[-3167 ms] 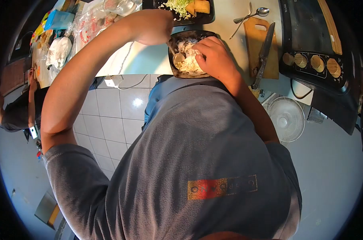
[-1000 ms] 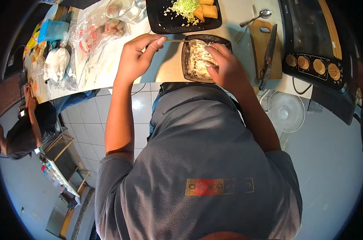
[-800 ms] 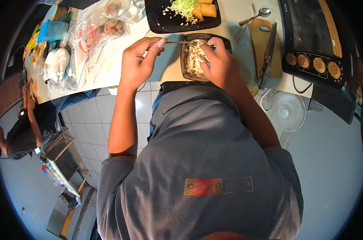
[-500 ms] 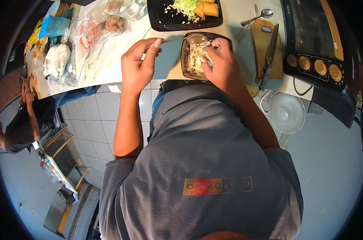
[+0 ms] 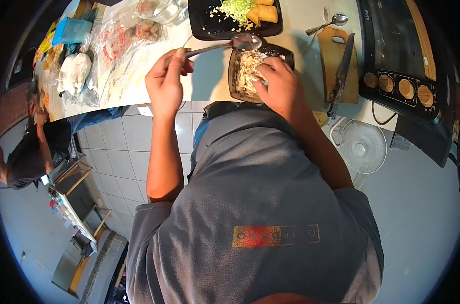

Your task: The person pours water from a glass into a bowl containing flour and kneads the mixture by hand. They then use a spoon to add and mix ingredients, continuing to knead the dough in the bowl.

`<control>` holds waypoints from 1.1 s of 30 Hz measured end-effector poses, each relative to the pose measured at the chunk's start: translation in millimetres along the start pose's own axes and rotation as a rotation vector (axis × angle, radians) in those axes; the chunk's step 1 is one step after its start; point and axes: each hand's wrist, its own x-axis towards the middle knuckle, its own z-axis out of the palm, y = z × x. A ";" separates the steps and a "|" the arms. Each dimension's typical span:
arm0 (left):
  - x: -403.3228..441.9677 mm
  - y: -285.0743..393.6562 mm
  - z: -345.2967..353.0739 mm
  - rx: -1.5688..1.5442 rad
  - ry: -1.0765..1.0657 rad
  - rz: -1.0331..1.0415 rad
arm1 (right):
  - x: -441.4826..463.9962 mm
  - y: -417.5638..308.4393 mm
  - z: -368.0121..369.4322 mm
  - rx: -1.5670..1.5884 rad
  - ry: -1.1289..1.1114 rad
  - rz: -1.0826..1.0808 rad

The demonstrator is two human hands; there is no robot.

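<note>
My left hand [image 5: 167, 76] is closed round the handle of a metal spoon [image 5: 246, 42], whose bowl end is up over the far rim of a dark square bowl [image 5: 233, 87]. A pale, crumbly shredded mixture [image 5: 248, 71] lies in the bowl, some of it stuck to the sides. Over the bowl's right side is my right hand [image 5: 280, 83], fingers bent down at the mixture and the thumb apart from them. Its fingertips are partly hidden. Just beyond stands a black tray [image 5: 202, 25] with chopped green vegetable [image 5: 237, 11] and yellow-orange blocks [image 5: 265, 14].
A knife [image 5: 343, 76] lies on a wooden cutting board [image 5: 331, 55] at right, near another spoon [image 5: 340, 20] and a black appliance with knobs [image 5: 406, 86]. Plastic bags [image 5: 123, 43] and a blue container [image 5: 70, 31] are at left. Another person [image 5: 30, 152] is far left; a fan [image 5: 361, 144] stands below right.
The spoon has risen out of the bowl to above its far rim, and my left hand has shifted slightly left. My right hand stays over the bowl, its fingers now lower and less raised.
</note>
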 end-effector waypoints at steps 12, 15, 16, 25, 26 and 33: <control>38.5 -62.0 1.7 -0.432 0.313 -0.174 | -0.6 -3.2 -11.2 -0.032 -0.179 -0.021; 49.8 -72.8 18.6 -0.468 0.355 -0.158 | -0.4 -0.1 -10.6 -0.068 -0.243 -0.041; 53.2 -75.7 23.2 -0.474 0.380 -0.163 | -0.2 1.3 -9.7 -0.075 -0.253 -0.065; 52.8 -78.8 31.2 -0.144 0.220 -0.274 | 15.7 14.0 3.0 -0.020 -0.275 -0.044; 48.7 -78.7 31.3 -0.126 0.206 -0.257 | 17.0 15.6 3.1 -0.018 -0.275 -0.044; 20.3 -69.9 27.4 0.227 0.133 -0.166 | 21.7 3.1 -3.9 0.337 -0.245 0.232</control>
